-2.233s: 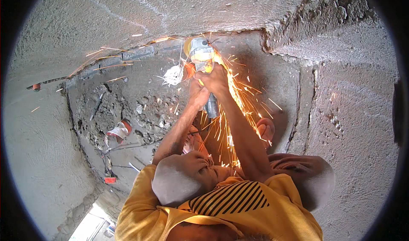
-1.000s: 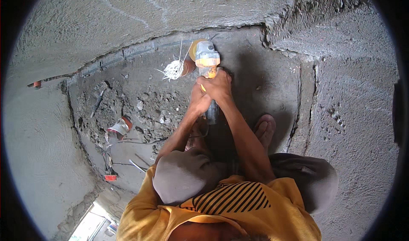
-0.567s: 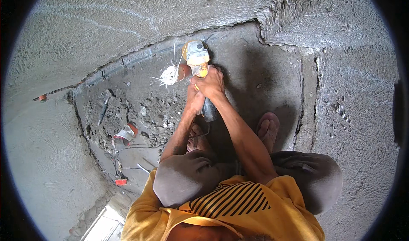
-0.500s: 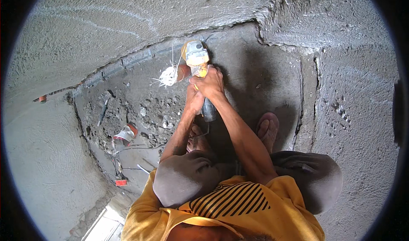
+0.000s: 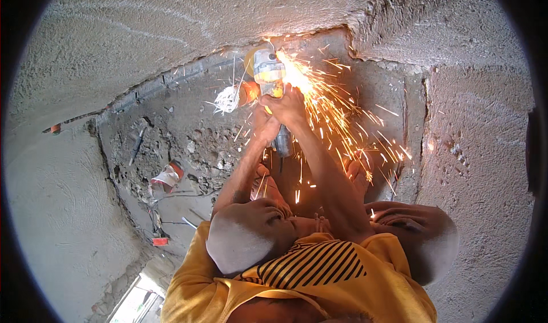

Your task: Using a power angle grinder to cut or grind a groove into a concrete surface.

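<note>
A yellow-and-silver angle grinder [image 5: 268,66] with a dark body below is held in both hands near the foot of the upper wall. My right hand [image 5: 285,106] grips it from above on the right, and my left hand [image 5: 264,123] wraps the handle below it. Bright sparks [image 5: 337,123] spray from its head to the right and down past my right forearm. An orange pipe stub [image 5: 249,94] with a white stringy bundle [image 5: 227,100] on it stands just left of the grinder head. The spot the disc touches is hidden by glare.
My bare feet [image 5: 357,171] are on the rough floor below the grinder. To the left lie broken rubble [image 5: 194,134], a dark short rod [image 5: 138,143], a red-and-white pipe piece [image 5: 166,178], cables and a red box [image 5: 160,241]. Plastered walls [image 5: 63,197] surround the recess.
Sparks, absent a second and half a second ago, again spray from the grinder, as about two seconds ago. The grinder head sits slightly higher and further right than half a second ago.
</note>
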